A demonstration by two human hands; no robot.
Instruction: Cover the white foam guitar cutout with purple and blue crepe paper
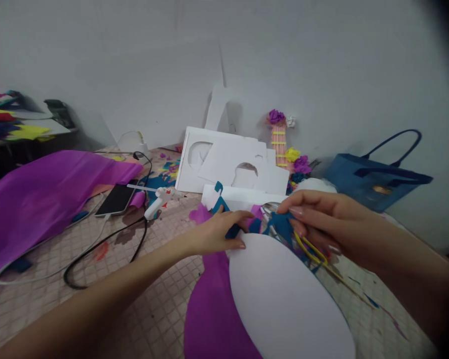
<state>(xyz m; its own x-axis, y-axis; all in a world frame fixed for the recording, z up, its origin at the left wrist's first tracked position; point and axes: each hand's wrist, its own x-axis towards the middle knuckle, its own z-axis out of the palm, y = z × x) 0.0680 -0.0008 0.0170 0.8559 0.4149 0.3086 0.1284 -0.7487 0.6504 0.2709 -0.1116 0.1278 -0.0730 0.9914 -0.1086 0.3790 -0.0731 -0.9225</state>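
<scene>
A large white oval card [288, 294] lies tilted before me, its narrow end toward the table's middle. At that upper end my left hand [222, 232] has its thumb on the card's edge, with blue paper between thumb and forefinger. My right hand [322, 217] pinches a piece of blue paper [282, 225] just beyond the card's upper right edge. Purple paper [209, 309] shows beneath the card on the left. Yellow-handled scissors [310, 252] lie partly under my right hand.
A white glue gun [157, 202] and a phone [115, 199] with cables lie left, beside a big purple sheet [60, 194]. Cut white boards [224, 149] lean at the back. A paper-flower decoration [279, 139] stands near them; a blue bag [374, 174] sits right.
</scene>
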